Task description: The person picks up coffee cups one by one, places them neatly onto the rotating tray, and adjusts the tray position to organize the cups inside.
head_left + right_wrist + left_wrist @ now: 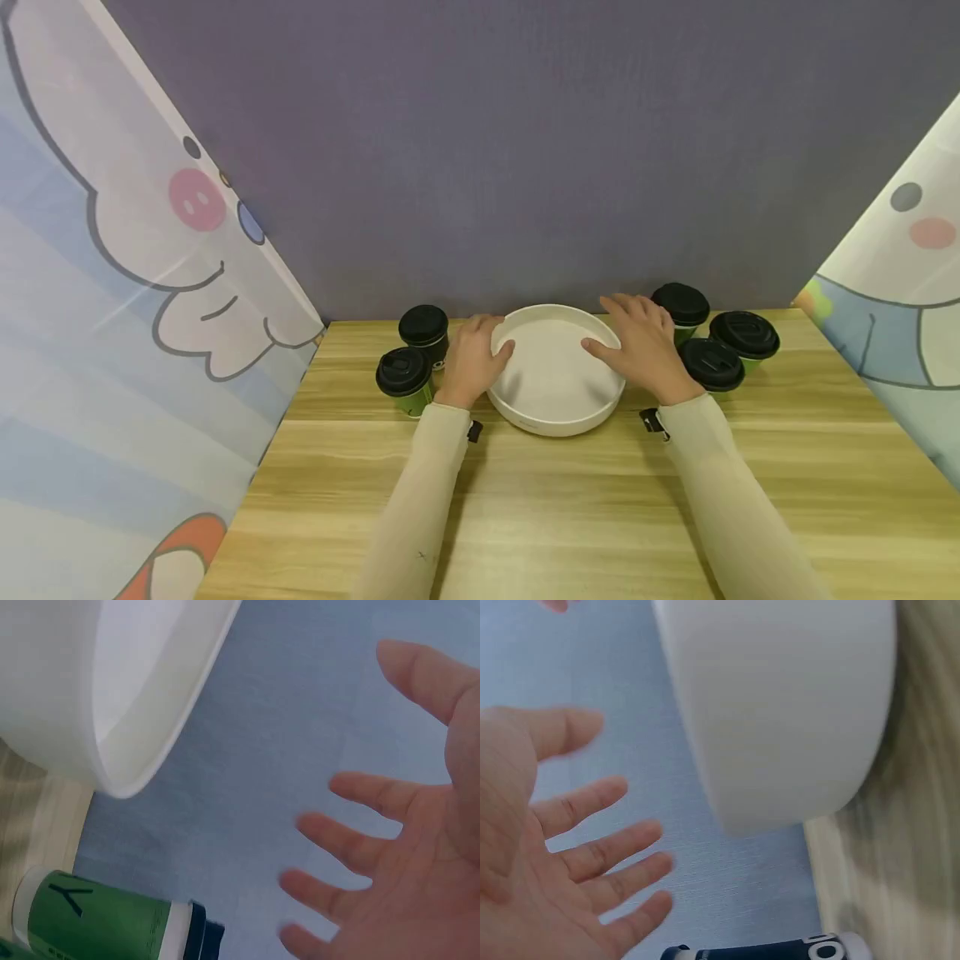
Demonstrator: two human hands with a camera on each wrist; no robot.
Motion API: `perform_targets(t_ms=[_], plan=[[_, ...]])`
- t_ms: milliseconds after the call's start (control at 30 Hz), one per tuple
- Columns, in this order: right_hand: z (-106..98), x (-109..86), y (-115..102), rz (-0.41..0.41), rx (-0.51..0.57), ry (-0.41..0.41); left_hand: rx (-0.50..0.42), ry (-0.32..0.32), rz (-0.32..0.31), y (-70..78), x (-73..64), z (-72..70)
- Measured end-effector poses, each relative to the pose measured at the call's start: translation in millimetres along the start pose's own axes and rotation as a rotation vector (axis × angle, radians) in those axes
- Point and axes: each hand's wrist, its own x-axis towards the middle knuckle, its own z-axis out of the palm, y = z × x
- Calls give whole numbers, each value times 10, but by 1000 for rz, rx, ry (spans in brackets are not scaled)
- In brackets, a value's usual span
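Note:
A round white tray with a raised rim (555, 427) stands on the wooden table near its back edge, with nothing in it. At the tray's left side is my left hand (472, 358), its fingers spread and apart from the wall in the left wrist view. My right hand (641, 348) hovers over the tray's right side, fingers spread, a gap between it and the rim in the right wrist view. Neither hand holds anything. Beside the left hand stand a green lidded paper cup (405, 382) and a dark lidded cup (424, 332).
Right of the tray are three green cups with black lids: a back one (680, 307), a front one (711, 365) and a right one (746, 336). A grey panel (495, 150) rises behind the wooden table (555, 517). Cartoon-printed curtains (112, 333) flank it.

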Motion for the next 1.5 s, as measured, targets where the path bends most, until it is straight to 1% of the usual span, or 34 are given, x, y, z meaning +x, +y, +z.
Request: perform_targets(t_ms=[67,167,333,433,533,633,700,833,900,1000,1133,1267,1367,1500], plan=[[-43,-70,25,-13,23,4,-28,12,-12,2,-63,20],[-136,-153,71,-14,61,-12,-36,4,-54,-3,-131,41],[-361,-231,179,-8,88,-37,-13,-13,-119,-28,-139,64],[-484,-281,255,6,92,-46,12,-40,-151,-59,-159,88],[-582,-329,346,28,83,-57,17,-76,-175,-97,-185,109],[-659,-353,433,61,66,-89,-13,-94,-191,-148,-189,106],[-701,-369,498,88,57,-130,-44,-107,-198,-174,-190,100],[-741,-393,611,108,35,-191,-90,-131,-205,-214,-182,90],[-747,-406,654,97,21,-210,-103,-151,-210,-229,-177,91],[-756,-432,695,96,8,-237,-129,-200,-222,-243,-172,81],[-785,-468,741,104,-13,-293,-187,-290,-260,-252,-175,53],[-800,-501,781,107,-42,-332,-219,-365,-285,-269,-172,48],[-799,-517,799,110,-48,-346,-252,-398,-287,-276,-175,53],[-791,-518,804,110,-45,-373,-326,-430,-303,-286,-199,62]])
